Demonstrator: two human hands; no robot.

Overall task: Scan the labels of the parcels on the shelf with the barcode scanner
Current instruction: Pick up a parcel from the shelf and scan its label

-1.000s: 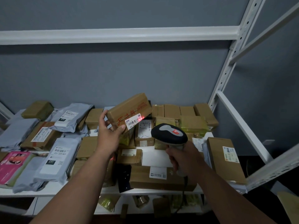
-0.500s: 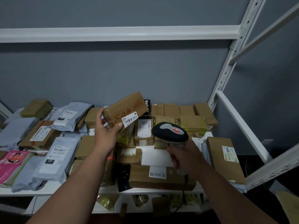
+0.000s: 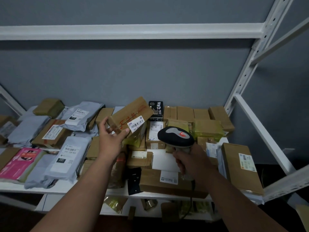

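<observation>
The right hand (image 3: 192, 158) grips the scanner (image 3: 175, 137) over the shelf (image 3: 66, 189) edge. The left hand (image 3: 111, 139) pinches a tilted box (image 3: 130, 114) with its label (image 3: 136, 123) above crowded parcels; open space above, wall behind.

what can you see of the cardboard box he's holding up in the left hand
The cardboard box is small, brown and oblong, with red handwriting across its face and a white barcode label at its lower right corner. The left hand grips its lower left end, thumb along the bottom edge. It is tilted, right end higher, held above the parcels, apart from the scanner.
</observation>
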